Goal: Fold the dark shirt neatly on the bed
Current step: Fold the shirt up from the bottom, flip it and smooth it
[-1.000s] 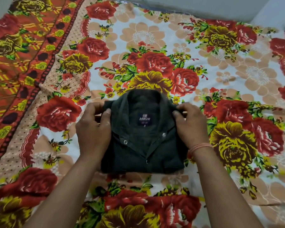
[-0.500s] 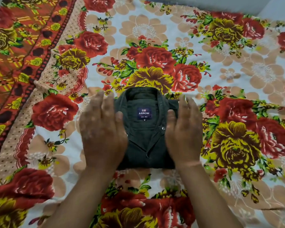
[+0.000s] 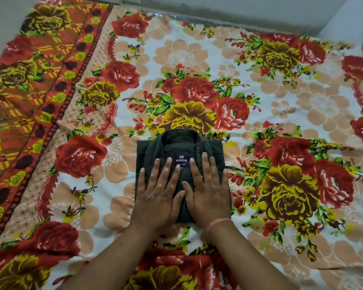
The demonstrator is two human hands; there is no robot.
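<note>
Left hand [image 3: 157, 197] & right hand [image 3: 208, 193] flat on folded dark shirt [image 3: 179, 143] — on bed [image 3: 281, 105].

bed [image 3: 281, 97] covered by a floral sheet [image 3: 122, 76] of red and yellow roses on white, orange patterned border at left; folded dark shirt [image 3: 153, 147] lies flat on it, collar side up.

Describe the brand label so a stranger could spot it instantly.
Start with the floral bedsheet; near its middle lies a folded dark shirt under two flat hands. Inside its collar, just beyond the fingertips, sits the brand label: a small dark blue patch reading ARROW in white, the only lettering on the plain fabric.
</note>
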